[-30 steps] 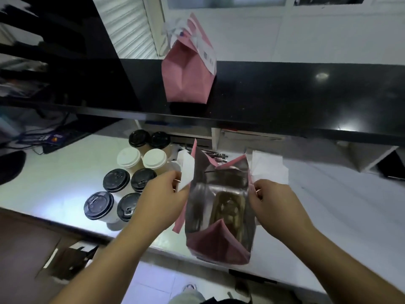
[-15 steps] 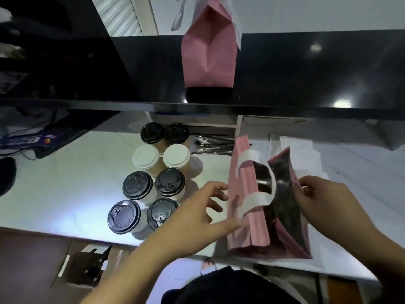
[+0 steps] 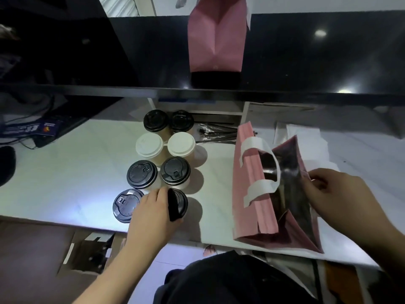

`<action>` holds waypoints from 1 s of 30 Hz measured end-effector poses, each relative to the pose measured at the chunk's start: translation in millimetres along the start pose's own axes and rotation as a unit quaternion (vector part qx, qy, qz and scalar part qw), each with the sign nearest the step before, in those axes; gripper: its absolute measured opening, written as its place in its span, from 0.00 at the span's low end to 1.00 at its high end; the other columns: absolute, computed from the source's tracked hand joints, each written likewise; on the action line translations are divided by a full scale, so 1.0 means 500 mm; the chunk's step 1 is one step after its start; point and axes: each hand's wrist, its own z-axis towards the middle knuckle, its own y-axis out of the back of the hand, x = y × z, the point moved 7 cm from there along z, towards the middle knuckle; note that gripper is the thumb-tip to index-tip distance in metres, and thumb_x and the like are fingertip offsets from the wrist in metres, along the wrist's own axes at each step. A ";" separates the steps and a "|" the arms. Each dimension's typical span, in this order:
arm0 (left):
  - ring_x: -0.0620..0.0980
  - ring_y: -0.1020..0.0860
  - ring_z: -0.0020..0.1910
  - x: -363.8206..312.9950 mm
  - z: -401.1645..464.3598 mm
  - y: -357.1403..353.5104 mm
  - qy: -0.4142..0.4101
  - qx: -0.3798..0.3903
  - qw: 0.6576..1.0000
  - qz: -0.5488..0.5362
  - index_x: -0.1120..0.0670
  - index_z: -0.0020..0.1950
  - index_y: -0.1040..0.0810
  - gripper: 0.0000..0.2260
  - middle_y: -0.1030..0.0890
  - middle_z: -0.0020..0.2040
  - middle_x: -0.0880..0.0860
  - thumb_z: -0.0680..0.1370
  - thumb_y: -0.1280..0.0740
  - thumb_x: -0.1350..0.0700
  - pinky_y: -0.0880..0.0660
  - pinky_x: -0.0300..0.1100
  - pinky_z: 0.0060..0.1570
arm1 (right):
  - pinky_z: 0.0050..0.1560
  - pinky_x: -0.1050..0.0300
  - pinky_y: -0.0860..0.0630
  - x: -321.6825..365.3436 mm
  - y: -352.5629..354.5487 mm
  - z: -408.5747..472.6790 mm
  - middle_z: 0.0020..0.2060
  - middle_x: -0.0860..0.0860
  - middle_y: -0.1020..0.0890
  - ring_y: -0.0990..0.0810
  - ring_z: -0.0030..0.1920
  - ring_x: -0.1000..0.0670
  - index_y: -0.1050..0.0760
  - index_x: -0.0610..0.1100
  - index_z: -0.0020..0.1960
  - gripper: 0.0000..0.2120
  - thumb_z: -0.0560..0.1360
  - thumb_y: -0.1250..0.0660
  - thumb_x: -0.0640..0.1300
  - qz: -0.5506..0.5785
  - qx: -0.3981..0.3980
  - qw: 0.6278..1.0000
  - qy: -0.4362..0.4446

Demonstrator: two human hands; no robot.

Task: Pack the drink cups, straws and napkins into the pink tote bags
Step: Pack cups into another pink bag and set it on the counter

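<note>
A pink tote bag (image 3: 247,189) with white handles and a shiny foil lining stands open on the white counter (image 3: 65,172). My right hand (image 3: 337,200) pinches its right rim and holds the mouth apart. Left of the bag stand several lidded drink cups in two rows, some with black lids and two with white lids (image 3: 181,144). My left hand (image 3: 153,213) grips the nearest black-lidded cup (image 3: 178,204) from its left side. Dark straws (image 3: 215,133) lie behind the cups. White napkins (image 3: 306,139) lie behind the bag.
A second pink tote bag (image 3: 217,36) stands on the raised black shelf (image 3: 306,62) behind the counter. A keyboard and cables (image 3: 43,132) sit at the far left. An open cardboard box (image 3: 87,253) lies below the counter's front edge.
My left hand let go of the bag's left side and moved left onto the nearest black-lidded cup. The bag was set down on the counter, and my right hand kept hold of its rim.
</note>
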 end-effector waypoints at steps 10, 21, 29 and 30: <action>0.29 0.30 0.60 -0.177 -0.079 0.367 -0.104 -0.141 0.967 -0.182 0.32 0.76 0.37 0.42 0.34 0.64 0.31 0.64 0.31 0.26 0.31 0.30 0.52 | 0.31 0.57 0.25 -0.024 0.003 0.001 0.29 0.61 0.18 0.20 0.32 0.60 0.21 0.55 0.39 0.15 0.79 0.39 0.60 0.035 0.026 0.999 0.008; 0.48 0.30 0.67 -0.552 0.034 0.271 -0.306 0.030 0.951 -0.024 0.41 0.75 0.36 0.37 0.32 0.67 0.45 0.70 0.25 0.34 0.26 0.42 0.60 | 0.27 0.53 0.26 -0.083 0.014 0.002 0.28 0.55 0.19 0.20 0.28 0.55 0.24 0.50 0.35 0.17 0.80 0.38 0.55 0.079 0.066 0.995 -0.008; 0.55 0.22 0.61 -0.592 0.109 0.083 -0.322 0.069 0.936 0.121 0.49 0.74 0.33 0.34 0.27 0.66 0.52 0.73 0.24 0.40 0.20 0.54 0.52 | 0.26 0.57 0.38 -0.092 0.023 0.010 0.24 0.50 0.25 0.26 0.26 0.52 0.32 0.47 0.32 0.20 0.82 0.39 0.50 0.051 0.065 0.997 -0.004; 0.56 0.21 0.61 -0.596 0.117 0.069 -0.320 0.072 0.937 0.118 0.50 0.74 0.33 0.35 0.27 0.66 0.53 0.73 0.23 0.40 0.20 0.53 0.52 | 0.26 0.58 0.39 -0.090 0.025 0.011 0.24 0.50 0.26 0.28 0.26 0.51 0.33 0.48 0.31 0.20 0.82 0.39 0.50 0.050 0.064 0.997 -0.003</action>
